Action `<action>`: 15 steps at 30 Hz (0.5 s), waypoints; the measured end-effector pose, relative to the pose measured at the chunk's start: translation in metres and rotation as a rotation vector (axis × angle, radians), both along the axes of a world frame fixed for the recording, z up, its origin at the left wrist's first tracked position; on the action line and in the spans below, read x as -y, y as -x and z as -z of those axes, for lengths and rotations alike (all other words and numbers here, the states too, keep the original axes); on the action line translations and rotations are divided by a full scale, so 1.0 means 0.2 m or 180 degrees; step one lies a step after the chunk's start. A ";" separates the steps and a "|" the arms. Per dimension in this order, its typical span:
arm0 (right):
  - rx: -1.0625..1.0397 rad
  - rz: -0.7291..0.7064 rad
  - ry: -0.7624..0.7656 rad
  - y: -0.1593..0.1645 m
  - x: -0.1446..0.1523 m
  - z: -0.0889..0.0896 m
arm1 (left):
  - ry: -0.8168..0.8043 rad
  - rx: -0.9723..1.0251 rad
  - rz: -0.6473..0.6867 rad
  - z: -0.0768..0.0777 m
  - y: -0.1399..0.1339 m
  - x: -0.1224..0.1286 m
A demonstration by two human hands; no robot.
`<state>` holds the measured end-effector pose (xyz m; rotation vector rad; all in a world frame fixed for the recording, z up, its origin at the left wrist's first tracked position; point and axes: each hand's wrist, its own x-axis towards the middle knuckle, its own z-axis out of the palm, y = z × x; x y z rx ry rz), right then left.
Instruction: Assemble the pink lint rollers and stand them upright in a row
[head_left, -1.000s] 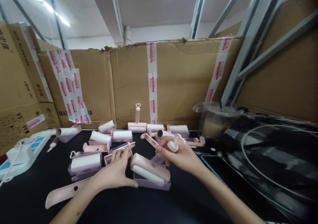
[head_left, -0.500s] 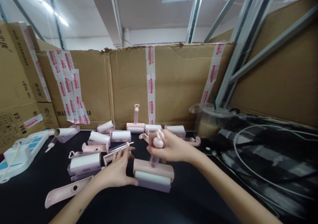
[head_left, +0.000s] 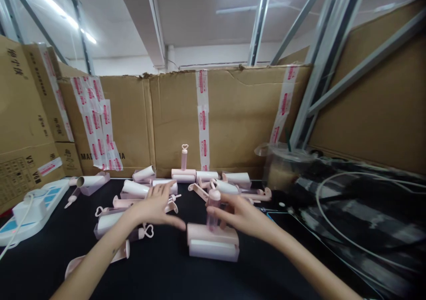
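Note:
A pink lint roller (head_left: 213, 235) with a white roll and a clear lilac cover stands on the black table, its short handle upright and topped by a heart-shaped loop. My right hand (head_left: 237, 213) is at this handle, thumb in front of it and other fingers bent beside it. To the left, my left hand (head_left: 153, 207) hovers with fingers stretched and thumb spread, holding nothing, apart from the lint roller. Beneath and around it lie loose roller parts: a white paper roll (head_left: 135, 188), a heart-loop handle (head_left: 146, 232) and a curved pink piece (head_left: 124, 252), partly hidden by my left forearm.
Another upright lint roller (head_left: 183, 174) stands at the back against the cardboard wall (head_left: 173, 118). A power strip (head_left: 49, 209) lies on the left. On the right are a lidded drink cup (head_left: 282, 169), a white cable (head_left: 319, 202) and dark plastic wrapping.
My left hand has left the lint roller's side and moved up and left. My right hand has shifted lower on the handle with a looser grasp. The view has shifted slightly.

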<state>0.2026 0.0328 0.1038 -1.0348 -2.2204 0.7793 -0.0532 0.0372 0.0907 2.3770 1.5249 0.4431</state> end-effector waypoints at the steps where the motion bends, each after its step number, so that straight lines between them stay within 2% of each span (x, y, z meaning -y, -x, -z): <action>1: -0.0028 0.0064 0.0047 -0.02 -0.03 -0.02 | -0.0113 -0.0189 -0.0228 -0.03 0.00 -0.05; 3: -0.0289 0.0234 0.0166 -0.03 -0.10 -0.07 | -0.0172 -0.0432 -0.0586 -0.07 0.02 -0.17; 6: -0.1137 0.0559 0.0155 -0.01 -0.22 -0.17 | -0.0257 -0.0546 -0.0857 -0.07 0.06 -0.36; 10: -0.2167 0.0526 0.0070 0.14 -0.38 -0.27 | -0.0496 -0.0656 -0.1265 -0.09 0.16 -0.55; 12: -0.2283 0.0503 0.0012 0.26 -0.47 -0.27 | -0.0496 -0.0632 -0.1510 -0.09 0.20 -0.62; 15: -0.2386 0.0578 -0.0161 0.46 -0.60 -0.20 | -0.0395 -0.0460 -0.1761 -0.08 0.22 -0.69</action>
